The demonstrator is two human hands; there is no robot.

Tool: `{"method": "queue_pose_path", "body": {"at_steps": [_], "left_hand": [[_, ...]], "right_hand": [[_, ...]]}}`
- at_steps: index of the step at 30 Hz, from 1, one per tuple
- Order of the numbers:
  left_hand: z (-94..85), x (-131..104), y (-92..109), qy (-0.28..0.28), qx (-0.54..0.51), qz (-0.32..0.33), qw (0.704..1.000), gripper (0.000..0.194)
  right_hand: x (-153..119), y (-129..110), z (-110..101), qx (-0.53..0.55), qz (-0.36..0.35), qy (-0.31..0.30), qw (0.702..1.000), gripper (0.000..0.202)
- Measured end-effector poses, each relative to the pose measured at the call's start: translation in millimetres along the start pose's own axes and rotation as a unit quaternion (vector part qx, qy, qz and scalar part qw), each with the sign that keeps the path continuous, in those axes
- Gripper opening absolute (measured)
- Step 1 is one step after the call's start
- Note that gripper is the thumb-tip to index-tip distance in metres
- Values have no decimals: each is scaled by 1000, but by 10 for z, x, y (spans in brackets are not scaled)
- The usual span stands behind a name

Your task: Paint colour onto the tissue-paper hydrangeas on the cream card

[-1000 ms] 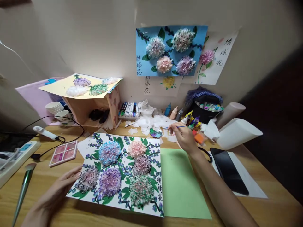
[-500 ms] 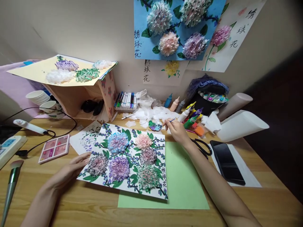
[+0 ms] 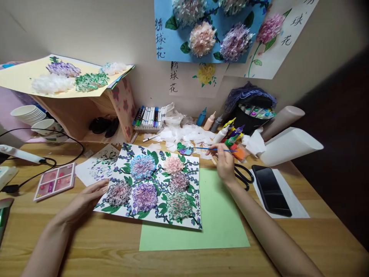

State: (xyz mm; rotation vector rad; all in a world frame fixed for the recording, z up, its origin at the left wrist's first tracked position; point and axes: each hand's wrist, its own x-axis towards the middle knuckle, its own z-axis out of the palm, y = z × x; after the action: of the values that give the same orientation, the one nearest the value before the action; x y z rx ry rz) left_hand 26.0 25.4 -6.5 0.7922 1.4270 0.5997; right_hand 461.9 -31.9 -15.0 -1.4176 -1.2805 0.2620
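Observation:
My left hand [image 3: 92, 198] grips the left edge of a white flower picture [image 3: 161, 184], holding it tilted above a green sheet [image 3: 220, 219]. Raised hydrangea blooms in blue, pink, purple, grey and green cover the picture, among painted leaves and branches. In my right hand [image 3: 225, 163] is a thin blue paintbrush [image 3: 211, 149], pinched between thumb and fingers. Its tip points left at a small round palette [image 3: 185, 148] smeared with green, purple and blue paint.
Torn white paper [image 3: 180, 134], paint bottles [image 3: 220, 132] and a marker set [image 3: 148, 117] stand behind. Black-handled scissors [image 3: 245, 177] and a phone [image 3: 271, 190] lie right; a pink compact [image 3: 55, 181] and cable [image 3: 54, 163] lie left. Finished flower pictures hang on the wall.
My right hand has turned and drawn back to the right, so the brush now lies nearly level beside the palette. The left hand still holds the picture. The camera view has shifted slightly.

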Motion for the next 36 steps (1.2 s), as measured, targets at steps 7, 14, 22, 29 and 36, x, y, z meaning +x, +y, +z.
{"method": "queue_pose_path", "body": {"at_steps": [7, 14, 22, 29, 36], "left_hand": [[-63, 97, -85, 13, 33, -22, 999, 58], [-62, 123, -98, 48, 54, -33, 997, 66], [-48, 132, -103, 52, 52, -46, 996, 71], [-25, 122, -88, 58, 59, -41, 996, 71], [-56, 127, -108, 45, 66, -37, 996, 70]], "right_hand": [[-547, 261, -54, 22, 5, 54, 998, 23], [-616, 292, -40, -7, -64, 1, 998, 30], [-612, 265, -53, -32, -74, -38, 996, 30], [-625, 290, -55, -37, -76, -28, 996, 29], [-624, 293, -51, -39, -78, -23, 996, 28]]}}
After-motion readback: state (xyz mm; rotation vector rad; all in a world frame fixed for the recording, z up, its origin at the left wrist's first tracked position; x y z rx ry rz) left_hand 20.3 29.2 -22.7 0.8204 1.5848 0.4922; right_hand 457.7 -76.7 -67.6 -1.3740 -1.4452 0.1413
